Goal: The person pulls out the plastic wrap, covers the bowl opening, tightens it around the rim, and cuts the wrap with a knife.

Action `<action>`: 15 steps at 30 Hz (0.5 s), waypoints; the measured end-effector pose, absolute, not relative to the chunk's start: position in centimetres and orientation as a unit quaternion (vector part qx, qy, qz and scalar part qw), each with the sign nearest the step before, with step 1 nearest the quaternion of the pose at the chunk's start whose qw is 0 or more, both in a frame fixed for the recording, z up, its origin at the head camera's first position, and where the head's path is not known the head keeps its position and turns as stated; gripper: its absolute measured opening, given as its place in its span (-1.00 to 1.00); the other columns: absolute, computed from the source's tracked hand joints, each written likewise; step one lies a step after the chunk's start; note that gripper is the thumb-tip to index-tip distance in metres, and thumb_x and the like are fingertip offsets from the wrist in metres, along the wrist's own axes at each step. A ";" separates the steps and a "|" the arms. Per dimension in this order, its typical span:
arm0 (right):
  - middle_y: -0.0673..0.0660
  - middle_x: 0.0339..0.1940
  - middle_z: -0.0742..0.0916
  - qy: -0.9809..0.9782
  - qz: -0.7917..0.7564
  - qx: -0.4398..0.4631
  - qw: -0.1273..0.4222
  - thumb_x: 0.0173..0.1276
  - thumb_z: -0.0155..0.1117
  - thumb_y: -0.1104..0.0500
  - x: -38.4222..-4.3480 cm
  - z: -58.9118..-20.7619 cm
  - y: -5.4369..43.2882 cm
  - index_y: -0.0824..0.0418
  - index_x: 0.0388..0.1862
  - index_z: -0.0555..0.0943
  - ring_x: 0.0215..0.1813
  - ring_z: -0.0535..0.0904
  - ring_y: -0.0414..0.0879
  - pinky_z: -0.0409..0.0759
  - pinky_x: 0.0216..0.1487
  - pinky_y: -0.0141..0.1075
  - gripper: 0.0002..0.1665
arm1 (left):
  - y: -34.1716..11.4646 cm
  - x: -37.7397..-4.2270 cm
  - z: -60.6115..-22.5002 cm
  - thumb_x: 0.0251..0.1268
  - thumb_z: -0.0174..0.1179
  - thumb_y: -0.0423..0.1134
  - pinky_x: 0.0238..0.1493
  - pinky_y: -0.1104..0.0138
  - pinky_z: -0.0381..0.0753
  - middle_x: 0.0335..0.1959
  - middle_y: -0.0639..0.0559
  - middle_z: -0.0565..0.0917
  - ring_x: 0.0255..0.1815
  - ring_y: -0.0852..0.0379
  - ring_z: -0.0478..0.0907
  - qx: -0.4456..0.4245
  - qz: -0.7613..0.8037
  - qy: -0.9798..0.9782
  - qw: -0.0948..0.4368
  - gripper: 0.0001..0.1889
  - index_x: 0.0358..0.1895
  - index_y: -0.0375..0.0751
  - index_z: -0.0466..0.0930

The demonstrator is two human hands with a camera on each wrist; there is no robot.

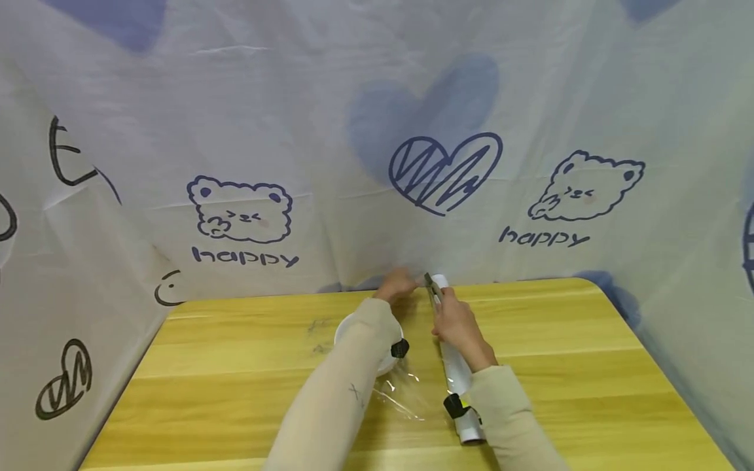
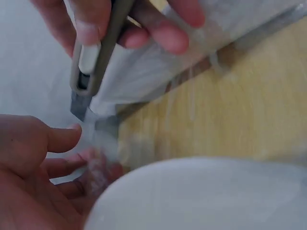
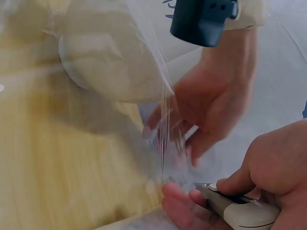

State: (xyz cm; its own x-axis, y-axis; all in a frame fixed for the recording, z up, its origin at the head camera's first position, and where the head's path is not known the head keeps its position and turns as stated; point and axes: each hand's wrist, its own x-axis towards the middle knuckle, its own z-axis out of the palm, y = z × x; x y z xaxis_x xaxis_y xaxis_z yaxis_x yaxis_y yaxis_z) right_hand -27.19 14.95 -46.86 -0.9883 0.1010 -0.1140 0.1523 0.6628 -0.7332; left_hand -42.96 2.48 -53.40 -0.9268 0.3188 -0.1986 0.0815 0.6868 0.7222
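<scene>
A box cutter [image 2: 98, 57] with a grey-beige body and its blade out is gripped in my right hand [image 1: 459, 324], the thumb lying along its slider. Clear cling film [image 3: 163, 110] stretches from the cling film roll [image 1: 456, 373] beneath that hand toward the white bowl [image 1: 344, 327]. Beyond the bowl, my left hand [image 1: 396, 285] holds gathered film between its fingers. In the left wrist view the blade tip is close to the film, just above the left fingers; whether it touches is blurred. My left forearm hides much of the bowl.
The wood-grain table [image 1: 235, 366] meets a pale printed cloth [image 1: 330, 196] hanging at its back edge, close behind both hands. More cloth hangs along the left and right sides. Loose film [image 1: 403, 396] lies between bowl and roll.
</scene>
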 end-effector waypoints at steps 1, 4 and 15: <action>0.39 -0.18 0.73 0.911 -0.405 0.068 0.030 0.66 -0.10 0.24 -27.2 -46.9 14.9 0.36 0.47 0.26 -0.48 0.73 -0.01 0.62 -0.51 -0.27 -0.52 | 2.2 -43.0 -53.4 0.34 0.18 -0.28 -0.49 0.22 0.49 -0.55 -0.06 0.51 -0.55 0.05 0.42 0.098 0.402 0.895 0.163 -0.78 -0.47 -0.32 0.53; 0.42 -0.16 0.72 0.912 -0.406 0.057 0.020 0.66 -0.09 0.26 -27.2 -47.0 14.9 0.38 0.46 0.27 -0.48 0.74 0.00 0.64 -0.53 -0.28 -0.52 | 1.5 -40.9 -51.3 0.37 0.10 -0.38 -0.40 0.13 0.63 -0.39 -0.26 0.68 -0.52 -0.05 0.57 0.050 0.489 0.847 0.202 -0.86 -0.15 -0.41 0.57; 0.32 -0.31 0.69 0.929 -0.367 0.052 0.019 0.62 -0.05 0.28 -27.7 -46.9 14.9 0.40 0.42 0.29 -0.57 0.64 -0.05 0.59 -0.59 -0.25 -0.53 | 1.3 -39.7 -48.9 0.60 -0.20 -0.37 0.35 0.10 0.51 0.29 -0.38 0.55 0.35 -0.23 0.50 -0.057 0.664 0.636 0.388 -0.57 0.34 -0.57 0.40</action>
